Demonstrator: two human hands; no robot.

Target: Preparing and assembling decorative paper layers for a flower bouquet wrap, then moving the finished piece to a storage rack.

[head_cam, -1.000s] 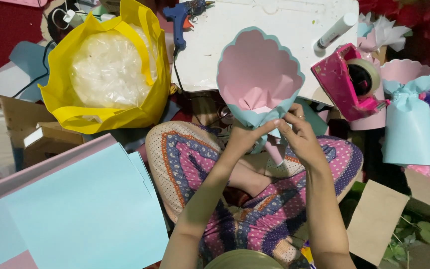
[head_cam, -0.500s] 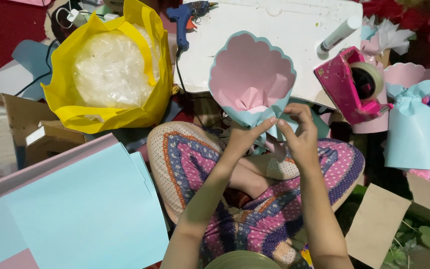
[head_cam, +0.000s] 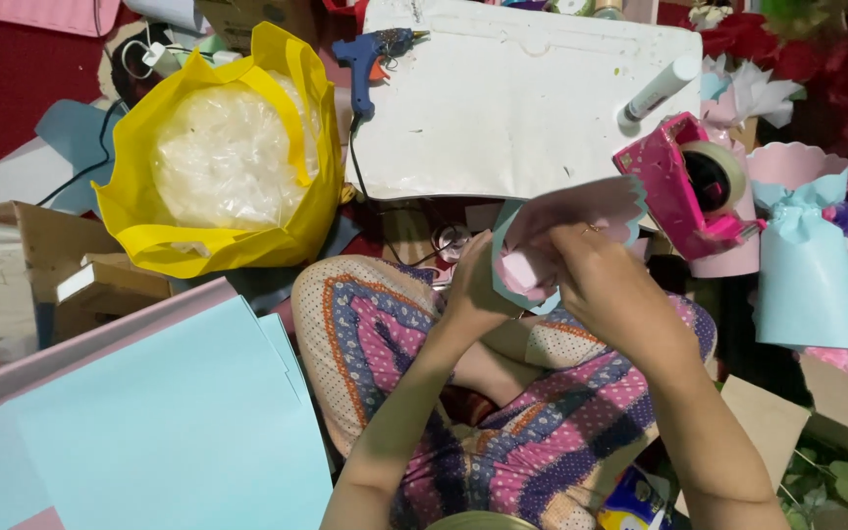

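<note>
Both of my hands hold a paper cone (head_cam: pixel 581 208), pink inside with a scalloped rim and light blue outside, over my lap. The cone lies tilted on its side, its rim pointing up and to the right. My left hand (head_cam: pixel 473 290) grips its narrow end from the left. Over the cone's body reaches my right hand (head_cam: pixel 606 285), fingers pressed into the pink paper. My crossed legs in patterned trousers (head_cam: pixel 532 432) are below.
A white board (head_cam: pixel 522 98) lies ahead with a blue glue gun (head_cam: pixel 370 54) and a white tube (head_cam: pixel 660 88). A pink tape dispenser (head_cam: pixel 689 186) and a finished blue-and-pink cone (head_cam: pixel 807 265) sit right. A yellow bag (head_cam: pixel 223 157) and blue sheets (head_cam: pixel 159 432) lie left.
The cone has tipped from upright, mouth toward me, down onto its side to the right. My right hand has moved over its body and both hands have shifted slightly lower.
</note>
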